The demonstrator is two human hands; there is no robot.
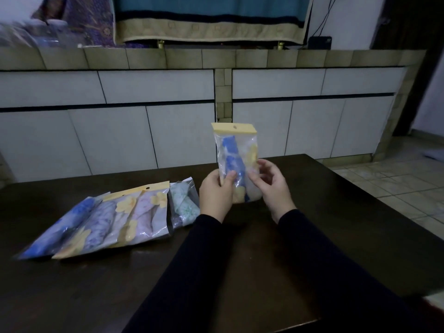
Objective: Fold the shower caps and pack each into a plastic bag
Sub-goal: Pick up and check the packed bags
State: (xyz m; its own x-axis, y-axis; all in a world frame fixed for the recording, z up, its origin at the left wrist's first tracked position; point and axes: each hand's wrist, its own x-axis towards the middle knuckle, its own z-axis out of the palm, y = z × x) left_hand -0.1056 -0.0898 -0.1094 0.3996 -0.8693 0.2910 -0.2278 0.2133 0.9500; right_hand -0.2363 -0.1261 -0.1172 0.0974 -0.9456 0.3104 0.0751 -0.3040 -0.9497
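I hold a clear plastic bag [236,152] upright above the dark table [312,212]. It has a yellow header card on top and a folded blue-and-white shower cap inside. My left hand [216,195] grips its lower left side, thumb on the front. My right hand [271,186] pinches its lower right edge. Several packed bags [115,219] with yellow flower prints lie overlapping on the table to the left. A smaller bag with a green-dotted cap [185,203] lies beside my left hand.
Behind the table runs a tiled counter [216,58] with white cabinet doors [108,135]. Tiled floor [396,183] shows on the right, past the table's right edge. A pale object corner [434,296] peeks in at the lower right.
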